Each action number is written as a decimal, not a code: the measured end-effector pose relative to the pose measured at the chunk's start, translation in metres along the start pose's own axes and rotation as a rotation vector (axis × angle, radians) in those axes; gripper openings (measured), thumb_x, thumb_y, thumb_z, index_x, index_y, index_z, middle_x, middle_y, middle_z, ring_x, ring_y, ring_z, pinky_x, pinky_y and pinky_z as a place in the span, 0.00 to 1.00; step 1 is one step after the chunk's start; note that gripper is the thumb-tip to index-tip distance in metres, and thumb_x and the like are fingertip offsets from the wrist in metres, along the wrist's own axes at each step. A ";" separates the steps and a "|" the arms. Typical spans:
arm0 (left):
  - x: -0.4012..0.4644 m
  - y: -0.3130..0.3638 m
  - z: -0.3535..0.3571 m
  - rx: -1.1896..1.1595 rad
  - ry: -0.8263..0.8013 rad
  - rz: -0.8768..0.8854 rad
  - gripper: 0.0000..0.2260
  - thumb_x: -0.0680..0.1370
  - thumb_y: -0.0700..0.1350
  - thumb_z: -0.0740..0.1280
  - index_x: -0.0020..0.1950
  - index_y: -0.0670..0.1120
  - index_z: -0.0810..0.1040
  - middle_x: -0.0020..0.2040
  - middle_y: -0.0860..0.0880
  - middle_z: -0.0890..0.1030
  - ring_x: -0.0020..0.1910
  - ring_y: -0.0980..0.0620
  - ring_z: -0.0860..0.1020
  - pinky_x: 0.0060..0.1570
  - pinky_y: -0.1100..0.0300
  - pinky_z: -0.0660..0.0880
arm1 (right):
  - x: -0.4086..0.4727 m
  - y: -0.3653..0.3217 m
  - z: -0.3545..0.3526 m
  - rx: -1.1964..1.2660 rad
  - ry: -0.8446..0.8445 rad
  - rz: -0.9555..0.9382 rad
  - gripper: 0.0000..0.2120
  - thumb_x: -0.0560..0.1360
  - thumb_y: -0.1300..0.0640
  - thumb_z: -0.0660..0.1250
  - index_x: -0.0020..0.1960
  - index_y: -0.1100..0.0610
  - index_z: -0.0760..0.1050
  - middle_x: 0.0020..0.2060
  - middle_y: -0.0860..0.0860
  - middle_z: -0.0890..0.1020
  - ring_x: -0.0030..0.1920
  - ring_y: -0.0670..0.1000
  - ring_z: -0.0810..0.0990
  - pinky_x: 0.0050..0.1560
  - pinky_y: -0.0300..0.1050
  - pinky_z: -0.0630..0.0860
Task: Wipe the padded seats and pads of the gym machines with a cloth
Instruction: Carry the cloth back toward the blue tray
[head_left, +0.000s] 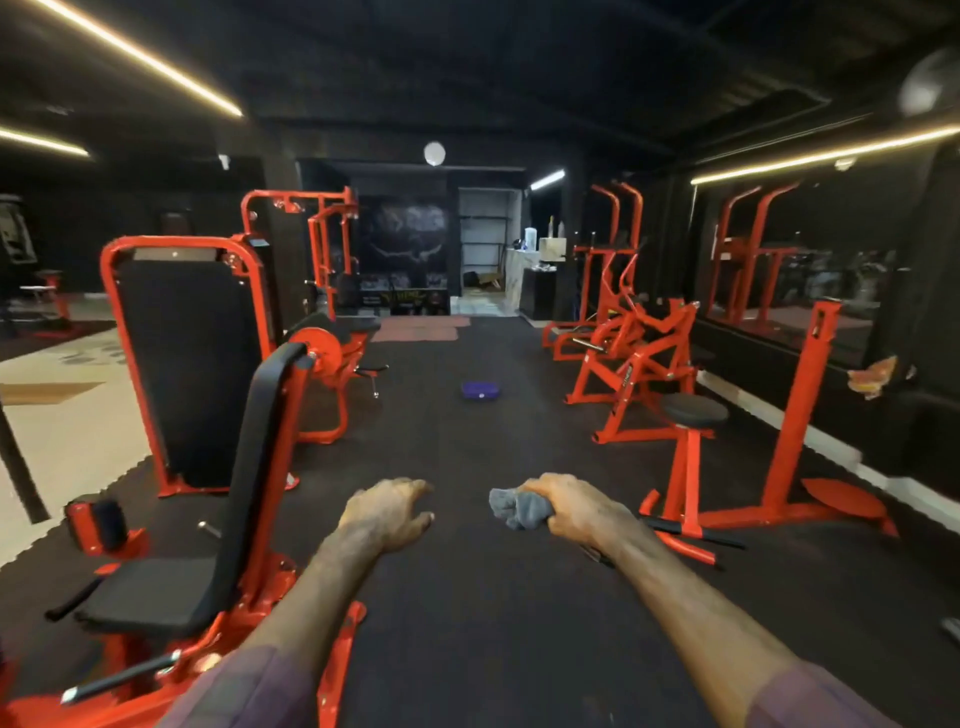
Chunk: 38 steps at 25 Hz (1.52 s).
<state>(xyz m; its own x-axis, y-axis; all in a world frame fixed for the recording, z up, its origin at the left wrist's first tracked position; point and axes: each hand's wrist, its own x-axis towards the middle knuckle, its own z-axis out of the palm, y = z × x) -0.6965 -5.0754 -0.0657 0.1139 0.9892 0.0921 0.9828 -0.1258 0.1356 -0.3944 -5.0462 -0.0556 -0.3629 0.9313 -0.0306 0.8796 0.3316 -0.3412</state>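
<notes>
My right hand (579, 512) grips a bunched grey cloth (517, 509) out in front of me, above the dark rubber floor. My left hand (387, 514) hovers beside it, holding nothing, fingers loosely curled. At my lower left stands a red machine with a black padded seat (150, 592) and a tall black backrest (260, 467); neither hand touches it. To the right a round black padded stool seat (693, 409) sits on a red post, well beyond the cloth.
A large red machine with a black back panel (187, 364) stands at the left. More red frames (636, 364) line the right wall beside a mirror. A blue tub (480, 391) lies on the floor in the middle aisle.
</notes>
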 end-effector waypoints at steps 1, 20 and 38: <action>0.044 -0.015 0.002 -0.004 -0.010 0.011 0.24 0.81 0.59 0.65 0.77 0.58 0.71 0.74 0.54 0.76 0.74 0.50 0.74 0.69 0.48 0.74 | 0.043 0.008 -0.004 0.009 -0.002 0.013 0.25 0.62 0.57 0.57 0.56 0.45 0.79 0.51 0.44 0.82 0.55 0.48 0.84 0.54 0.49 0.80; 0.860 -0.221 0.051 0.013 -0.080 0.027 0.24 0.81 0.62 0.65 0.77 0.60 0.71 0.72 0.56 0.78 0.72 0.51 0.75 0.68 0.48 0.75 | 0.816 0.192 -0.101 -0.007 -0.030 0.120 0.25 0.67 0.57 0.59 0.62 0.42 0.77 0.55 0.42 0.78 0.59 0.49 0.81 0.60 0.57 0.77; 1.627 -0.394 0.130 -0.011 -0.168 0.061 0.25 0.82 0.61 0.65 0.78 0.57 0.70 0.76 0.54 0.74 0.75 0.50 0.73 0.72 0.47 0.72 | 1.573 0.387 -0.166 0.095 -0.043 0.149 0.25 0.70 0.57 0.61 0.63 0.41 0.79 0.51 0.40 0.76 0.58 0.47 0.81 0.60 0.48 0.76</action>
<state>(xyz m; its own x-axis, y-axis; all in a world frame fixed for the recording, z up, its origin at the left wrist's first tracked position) -0.8790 -3.4062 -0.0974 0.1967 0.9783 -0.0658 0.9717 -0.1856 0.1459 -0.5739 -3.4280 -0.0799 -0.2449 0.9612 -0.1268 0.8925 0.1725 -0.4167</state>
